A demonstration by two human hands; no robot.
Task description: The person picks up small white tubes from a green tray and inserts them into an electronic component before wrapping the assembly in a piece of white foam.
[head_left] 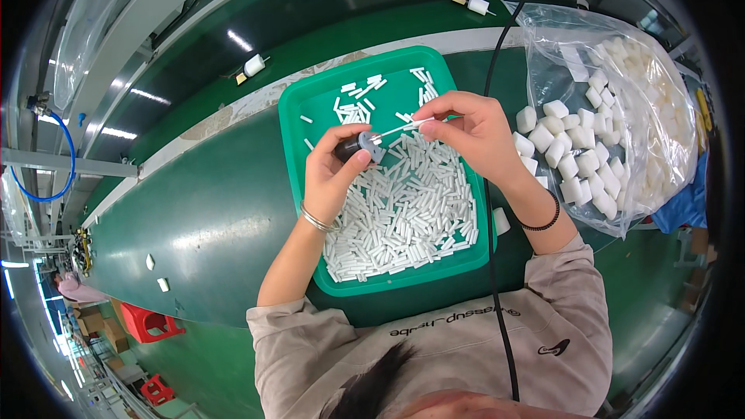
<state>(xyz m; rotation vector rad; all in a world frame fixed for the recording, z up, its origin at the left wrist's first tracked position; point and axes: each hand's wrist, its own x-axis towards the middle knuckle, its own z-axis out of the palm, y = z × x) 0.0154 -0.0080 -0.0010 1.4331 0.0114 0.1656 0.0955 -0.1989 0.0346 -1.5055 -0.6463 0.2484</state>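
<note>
My left hand [327, 174] grips a small black and grey cylindrical part [371, 147], much like a little pump or motor, over the tray. A thin metal shaft points from it toward the right. My right hand [473, 132] pinches a short white tube [417, 123] at the end of that shaft. Whether the tube is around the shaft or only touching it, I cannot tell. Below both hands is a green plastic tray [388, 283], holding a thick layer of loose white tubes [403, 209], with smaller groups toward its far end.
To the right, a clear plastic bag [660, 132] spills white foam-like blocks [574, 140]. A black cable [497, 279] runs past the tray's right side. Two parts with white cylinders, one nearer [254, 67] and one farther [477, 5], lie on the green belt beyond. A red stool [147, 322] stands lower left.
</note>
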